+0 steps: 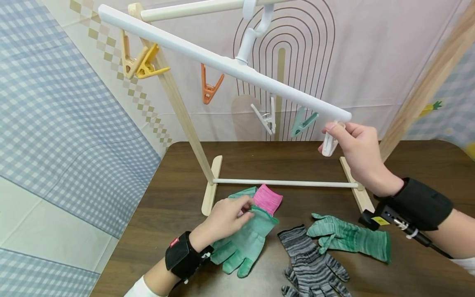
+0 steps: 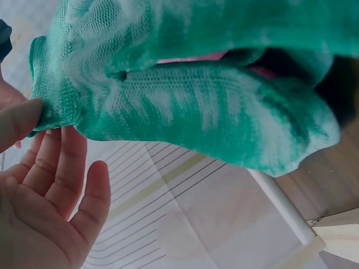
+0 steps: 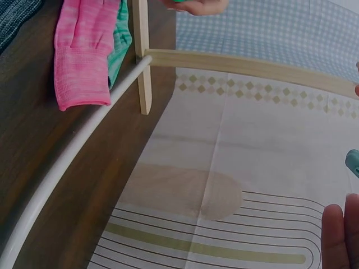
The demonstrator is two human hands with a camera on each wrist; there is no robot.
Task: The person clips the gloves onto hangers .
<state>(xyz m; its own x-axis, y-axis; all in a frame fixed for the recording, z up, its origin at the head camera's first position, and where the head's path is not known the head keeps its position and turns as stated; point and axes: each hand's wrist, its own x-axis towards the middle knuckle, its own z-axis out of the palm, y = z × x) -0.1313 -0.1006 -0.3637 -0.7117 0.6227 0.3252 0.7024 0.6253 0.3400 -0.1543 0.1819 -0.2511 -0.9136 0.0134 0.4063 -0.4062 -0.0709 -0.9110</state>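
My left hand [image 1: 229, 218] pinches a green glove [image 1: 243, 241] near its cuff, and the glove's fingers hang down toward me. In the left wrist view, the thumb and fingertips of this left hand [image 2: 50, 196] meet at the edge of the green knit [image 2: 162, 103]. My right hand [image 1: 358, 150] holds a white clip [image 1: 329, 143] at the right end of the white hanger bar [image 1: 222, 64]. Behind the held glove, a pink glove [image 1: 268, 199] lies partly hidden, with more green fabric beside it.
Yellow clips [image 1: 148, 64], an orange clip [image 1: 210, 86], another white clip [image 1: 270, 117] and a teal clip [image 1: 302, 123] hang from the bar. A wooden rack [image 1: 182, 111] stands on the dark table [image 1: 174, 198]. A grey striped glove [image 1: 311, 260] and another green glove [image 1: 349, 237] lie at front right.
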